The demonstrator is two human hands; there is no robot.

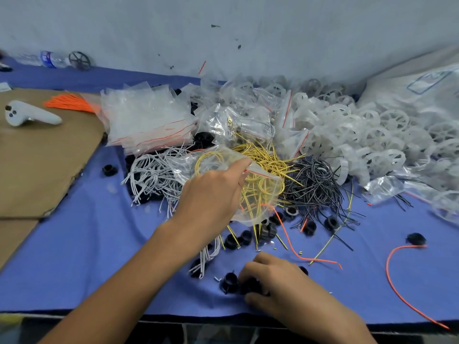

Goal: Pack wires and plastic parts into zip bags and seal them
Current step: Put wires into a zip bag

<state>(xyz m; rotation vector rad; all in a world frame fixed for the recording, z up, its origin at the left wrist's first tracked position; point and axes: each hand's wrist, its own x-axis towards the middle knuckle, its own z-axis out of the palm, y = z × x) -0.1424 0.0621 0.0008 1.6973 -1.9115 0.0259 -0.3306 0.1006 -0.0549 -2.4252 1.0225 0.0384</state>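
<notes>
A blue-covered bench (pixel 74 269) stands against a pale wall, strewn with loose parts. At its centre lies a tangled pile of yellow wires (pixel 268 157), the landmark here.

The left hand (pixel 211 192) hovers over the near side of that pile. Its fingers (pixel 238 167) pinch the red-striped mouth of 1 clear zip bag (pixel 263 192). Yellow wire shows through the bag; whether it lies inside or beneath cannot be told.

Nearer than the pile, at the bench edge, the right hand (pixel 278 281) curls its fingers around a black plastic part (pixel 250 285). A second black part (pixel 229 281) sits just left of it.

Left of the yellow pile lie white wires (pixel 151 175), and right of it black wires (pixel 315 180). Behind and left is a stack of empty bags (pixel 146 117); behind and right, a heap of white plastic wheels (pixel 372 135).

The step seems to be loading the black part. To do it well, the left hand should probably hold the mouth wide and lift it clear of the tangle. The right hand can then drop the part deep, keeping stray wire ends out of the zip track.
</notes>
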